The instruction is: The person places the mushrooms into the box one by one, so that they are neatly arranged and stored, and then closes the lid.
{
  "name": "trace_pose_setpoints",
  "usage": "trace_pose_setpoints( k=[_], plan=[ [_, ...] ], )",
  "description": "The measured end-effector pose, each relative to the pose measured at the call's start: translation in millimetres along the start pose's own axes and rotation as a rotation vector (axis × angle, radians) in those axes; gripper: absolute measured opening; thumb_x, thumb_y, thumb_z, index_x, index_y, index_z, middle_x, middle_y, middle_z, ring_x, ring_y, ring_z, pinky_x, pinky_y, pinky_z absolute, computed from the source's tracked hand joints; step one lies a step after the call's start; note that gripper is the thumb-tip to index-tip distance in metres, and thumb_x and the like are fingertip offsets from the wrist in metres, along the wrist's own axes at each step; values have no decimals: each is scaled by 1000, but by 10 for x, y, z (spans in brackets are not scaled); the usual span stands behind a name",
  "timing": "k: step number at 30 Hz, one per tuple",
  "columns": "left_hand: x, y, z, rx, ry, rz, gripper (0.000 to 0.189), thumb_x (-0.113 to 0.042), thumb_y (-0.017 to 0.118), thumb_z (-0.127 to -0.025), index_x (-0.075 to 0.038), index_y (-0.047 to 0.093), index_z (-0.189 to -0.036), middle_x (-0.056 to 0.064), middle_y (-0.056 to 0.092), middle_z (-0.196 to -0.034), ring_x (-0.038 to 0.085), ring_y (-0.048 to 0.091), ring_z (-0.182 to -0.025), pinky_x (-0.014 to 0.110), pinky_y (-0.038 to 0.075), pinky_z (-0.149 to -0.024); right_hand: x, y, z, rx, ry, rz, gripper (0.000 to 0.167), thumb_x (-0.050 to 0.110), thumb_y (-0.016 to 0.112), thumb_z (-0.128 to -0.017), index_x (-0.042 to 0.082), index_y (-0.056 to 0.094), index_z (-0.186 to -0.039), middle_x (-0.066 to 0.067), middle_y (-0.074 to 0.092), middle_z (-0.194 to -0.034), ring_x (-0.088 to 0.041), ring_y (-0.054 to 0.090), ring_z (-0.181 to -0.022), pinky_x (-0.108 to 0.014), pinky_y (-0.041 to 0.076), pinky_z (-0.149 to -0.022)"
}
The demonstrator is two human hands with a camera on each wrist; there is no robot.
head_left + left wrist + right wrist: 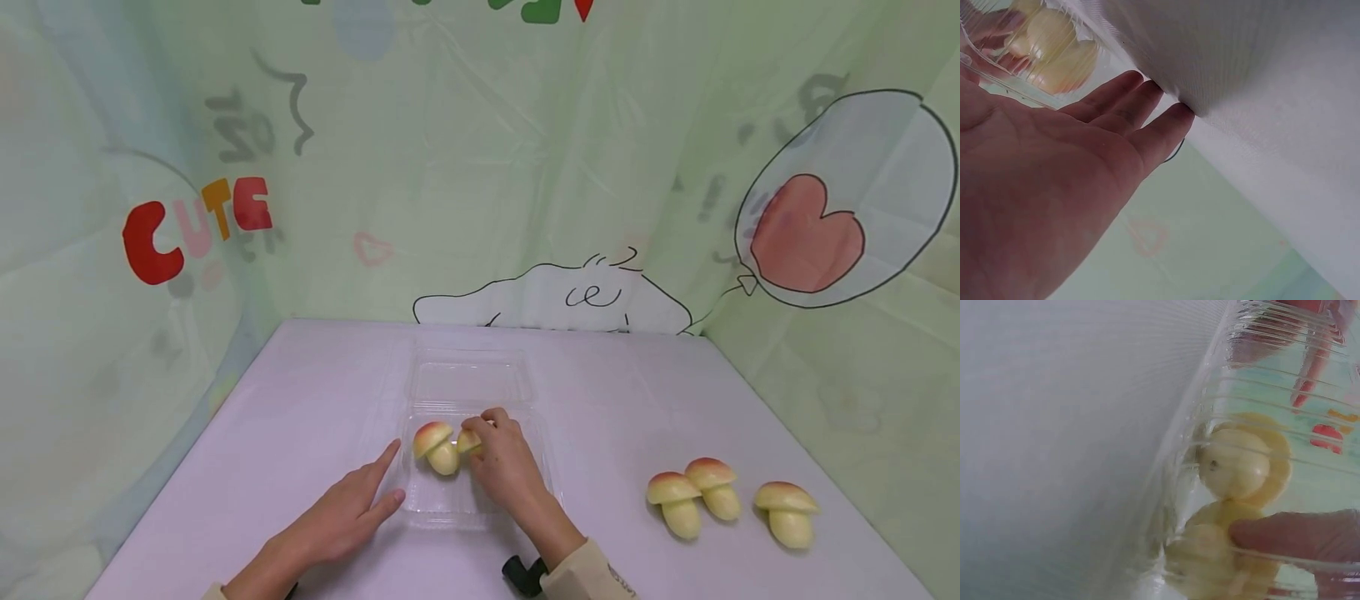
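Note:
A clear plastic clamshell box (442,504) stands on the table with its lid (471,379) folded back. Inside, on the left, lies a mushroom-shaped piece (442,457) with a reddish-yellow cap and pale stem. My right hand (510,467) reaches into the box and grips a second mushroom piece (468,441) beside the first, covering most of it. Through the ribbed wall, the right wrist view shows a finger against this second mushroom (1210,556). My left hand (341,512) rests at the box's left side, fingers extended, its fingertips on the table in the left wrist view.
Three more mushroom pieces stand on the right of the table: two touching, the left one (678,504) and its neighbour (716,487), and one apart (787,515). A black object (522,575) sits by the right sleeve. Printed cloth (480,167) encloses the table's back and sides.

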State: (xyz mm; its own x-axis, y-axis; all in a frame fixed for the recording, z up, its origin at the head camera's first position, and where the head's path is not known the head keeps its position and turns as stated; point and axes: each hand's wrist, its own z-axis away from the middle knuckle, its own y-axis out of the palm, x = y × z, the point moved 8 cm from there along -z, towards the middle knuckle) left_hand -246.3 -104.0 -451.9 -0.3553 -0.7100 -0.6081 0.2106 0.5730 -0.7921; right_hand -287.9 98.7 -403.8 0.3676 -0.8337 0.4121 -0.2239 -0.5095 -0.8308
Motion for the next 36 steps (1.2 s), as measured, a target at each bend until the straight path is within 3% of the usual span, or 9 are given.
trace_pose_setpoints(
  k=[7, 14, 36],
  plan=[
    [-13, -2, 3, -1, -9, 9, 72, -48, 48, -108, -12, 25, -165, 21, 47, -157, 45, 47, -143, 64, 36, -116, -6, 35, -16, 42, 11, 25, 41, -7, 80, -76, 9, 75, -114, -15, 64, -119, -34, 62, -100, -38, 55, -75],
    [-3, -5, 12, -6, -15, 2, 72, -49, 49, -108, -13, 25, -166, 19, 47, -158, 44, 47, -144, 63, 36, -117, 2, 50, -3, 51, -5, 31, 44, -4, 80, -77, 10, 73, -119, -16, 63, -124, -38, 62, -109, -43, 57, -79],
    [-15, -11, 10, -8, 5, -7, 72, -48, 48, -108, -12, 25, -165, 20, 47, -158, 44, 47, -143, 63, 36, -116, -28, -27, 70, -12, -20, 34, 56, 8, 86, -79, 11, 67, -131, -19, 58, -134, -41, 59, -119, -49, 59, -78]
  ],
)
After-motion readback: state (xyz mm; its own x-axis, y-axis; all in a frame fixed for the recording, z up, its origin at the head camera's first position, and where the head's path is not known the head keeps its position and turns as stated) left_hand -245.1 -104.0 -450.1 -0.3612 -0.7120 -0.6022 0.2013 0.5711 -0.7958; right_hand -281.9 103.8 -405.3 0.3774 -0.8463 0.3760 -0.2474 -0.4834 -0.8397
